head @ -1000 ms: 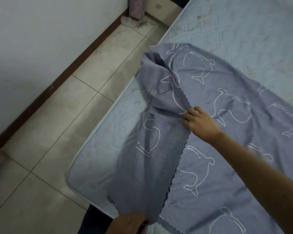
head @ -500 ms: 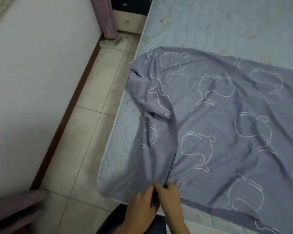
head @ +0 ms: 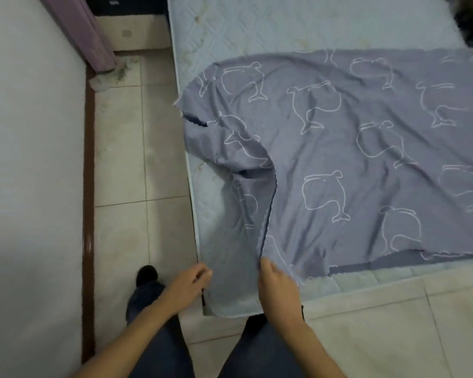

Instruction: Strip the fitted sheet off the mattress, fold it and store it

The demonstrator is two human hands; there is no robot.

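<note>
- Left hand [head: 187, 286]: fingers curled, pinching the sheet [head: 339, 148] flap's left edge; no longer beside the right hand, now apart.
- Right hand [head: 277, 287]: fingers clamped on the flap's inner edge.
- Sheet: stripped, lying on mattress [head: 284, 23]; flap being spread, likely for folding.

Dark blue trousers [head: 257, 350] on both legs, rounded black shoe [head: 147, 274] on left foot; forearms [head: 311, 341] bare

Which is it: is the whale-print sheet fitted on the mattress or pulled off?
Pulled off: the sheet lies loose on the bare mattress, one flap doubled over.
</note>
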